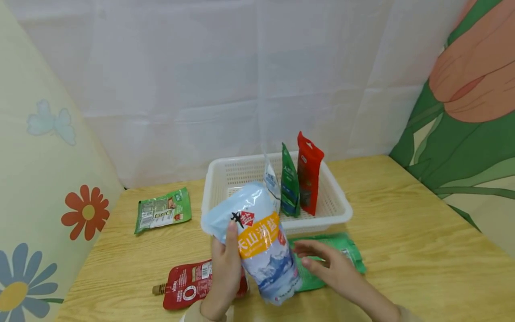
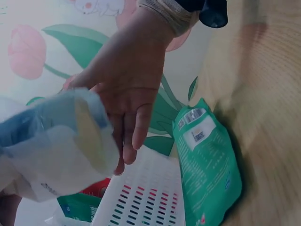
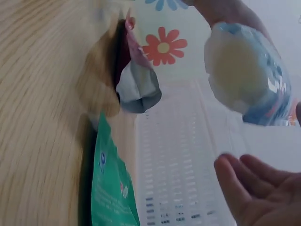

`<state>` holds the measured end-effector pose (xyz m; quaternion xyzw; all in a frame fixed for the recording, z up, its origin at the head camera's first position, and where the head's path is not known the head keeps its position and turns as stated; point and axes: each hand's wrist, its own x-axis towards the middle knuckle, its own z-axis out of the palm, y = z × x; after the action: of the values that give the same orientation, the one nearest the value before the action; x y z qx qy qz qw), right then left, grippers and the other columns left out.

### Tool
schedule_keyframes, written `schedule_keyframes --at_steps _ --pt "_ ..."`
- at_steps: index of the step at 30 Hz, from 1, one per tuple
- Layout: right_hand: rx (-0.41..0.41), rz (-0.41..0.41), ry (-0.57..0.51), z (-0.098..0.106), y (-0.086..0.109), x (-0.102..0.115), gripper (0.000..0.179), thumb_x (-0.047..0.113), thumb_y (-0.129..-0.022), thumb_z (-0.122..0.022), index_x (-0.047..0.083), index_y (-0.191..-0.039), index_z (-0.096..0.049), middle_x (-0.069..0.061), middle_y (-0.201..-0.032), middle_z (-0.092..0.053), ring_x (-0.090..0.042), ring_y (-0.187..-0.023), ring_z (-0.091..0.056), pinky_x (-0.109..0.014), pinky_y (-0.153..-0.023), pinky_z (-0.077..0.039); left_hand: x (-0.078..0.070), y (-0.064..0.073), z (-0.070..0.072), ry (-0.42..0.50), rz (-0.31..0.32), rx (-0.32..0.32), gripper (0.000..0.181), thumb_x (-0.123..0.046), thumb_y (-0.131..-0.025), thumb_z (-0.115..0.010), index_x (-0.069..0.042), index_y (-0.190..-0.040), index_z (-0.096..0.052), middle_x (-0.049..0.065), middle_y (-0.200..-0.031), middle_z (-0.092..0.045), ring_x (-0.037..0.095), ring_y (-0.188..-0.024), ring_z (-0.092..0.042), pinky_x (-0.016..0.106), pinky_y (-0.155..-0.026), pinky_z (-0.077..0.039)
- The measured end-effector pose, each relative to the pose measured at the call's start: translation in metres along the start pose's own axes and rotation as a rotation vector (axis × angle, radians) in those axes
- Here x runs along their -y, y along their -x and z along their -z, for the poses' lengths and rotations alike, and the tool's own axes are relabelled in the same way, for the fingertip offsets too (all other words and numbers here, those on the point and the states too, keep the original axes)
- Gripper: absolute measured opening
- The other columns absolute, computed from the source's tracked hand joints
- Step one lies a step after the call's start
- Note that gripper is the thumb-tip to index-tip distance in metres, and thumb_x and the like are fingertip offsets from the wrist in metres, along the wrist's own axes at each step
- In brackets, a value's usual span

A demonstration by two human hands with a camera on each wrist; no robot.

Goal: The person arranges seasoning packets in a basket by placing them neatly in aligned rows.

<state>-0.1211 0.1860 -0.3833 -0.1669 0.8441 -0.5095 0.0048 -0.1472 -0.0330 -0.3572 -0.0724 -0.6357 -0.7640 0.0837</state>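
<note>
My left hand (image 1: 227, 264) grips a blue and white bag of salt (image 1: 265, 264) with an orange band, its thumb across the front. The bag is tilted, its top leaning left over the near rim of a white basket (image 1: 322, 221). Close to the bag's right side is my right hand (image 1: 331, 264), fingers loosely bent and holding nothing. In the right wrist view a gap shows between the fingers of that hand (image 3: 263, 193) and the bag's base (image 3: 235, 70). Beneath the right hand a green packet (image 1: 350, 248) lies on the table.
Upright in the basket stand a red packet (image 1: 310, 179), a green pouch (image 1: 289, 183) and a white-blue packet (image 1: 271, 179). A red spouted pouch (image 1: 187, 286) lies at front left. Behind it is another green packet (image 1: 177, 205). White cloth (image 1: 181, 89) hangs behind the table.
</note>
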Motion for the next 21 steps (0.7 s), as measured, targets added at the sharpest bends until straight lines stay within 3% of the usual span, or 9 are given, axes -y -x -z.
schedule_keyframes --at_steps 4,9,13,17,21 --pt "0.206 0.004 -0.191 0.001 -0.008 0.003 0.054 0.033 -0.098 -0.053 -0.011 -0.13 -0.048 -0.027 -0.117 -0.062 0.001 -0.1 -0.061 -0.023 -0.082 -0.054 -0.002 -0.002 0.005 -0.029 0.035 0.09 0.04 -0.033 -0.104 -0.036 -0.003 -0.125 -0.051 0.02 -0.109 -0.064 0.015 -0.083 -0.068 0.033 -0.076 -0.059" --pt "0.349 0.003 -0.298 -0.001 -0.015 0.012 0.061 0.034 -0.094 -0.06 -0.016 -0.127 -0.048 -0.025 -0.106 -0.066 -0.002 -0.09 -0.064 -0.028 -0.073 -0.058 -0.003 -0.002 0.008 -0.075 0.048 0.187 0.039 -0.032 -0.103 -0.037 -0.001 -0.121 -0.053 0.023 -0.106 -0.065 0.013 -0.079 -0.067 0.032 -0.073 -0.059" --pt "0.393 -0.005 -0.251 -0.005 -0.019 0.02 0.051 0.029 -0.092 -0.064 -0.014 -0.117 -0.056 -0.018 -0.097 -0.07 0.0 -0.08 -0.064 -0.026 -0.065 -0.058 -0.001 -0.003 0.01 -0.102 0.034 0.225 0.036 -0.028 -0.103 -0.038 0.001 -0.115 -0.055 0.026 -0.097 -0.065 0.011 -0.071 -0.066 0.033 -0.066 -0.059" --pt "0.407 0.012 -0.177 -0.011 -0.022 0.027 0.036 0.024 -0.091 -0.065 -0.005 -0.112 -0.06 -0.007 -0.095 -0.069 0.001 -0.076 -0.059 -0.022 -0.063 -0.054 0.001 -0.003 0.011 -0.118 0.064 0.26 0.035 -0.03 -0.103 -0.038 -0.001 -0.113 -0.056 0.024 -0.096 -0.065 0.011 -0.069 -0.066 0.033 -0.063 -0.059" --pt "0.417 0.036 -0.157 -0.014 -0.023 0.031 0.032 0.02 -0.091 -0.063 -0.001 -0.114 -0.059 -0.009 -0.101 -0.069 0.0 -0.08 -0.059 -0.022 -0.068 -0.054 0.002 -0.004 0.012 -0.118 0.088 0.287 0.037 -0.033 -0.103 -0.038 -0.003 -0.114 -0.056 0.024 -0.097 -0.065 0.012 -0.068 -0.066 0.033 -0.062 -0.059"
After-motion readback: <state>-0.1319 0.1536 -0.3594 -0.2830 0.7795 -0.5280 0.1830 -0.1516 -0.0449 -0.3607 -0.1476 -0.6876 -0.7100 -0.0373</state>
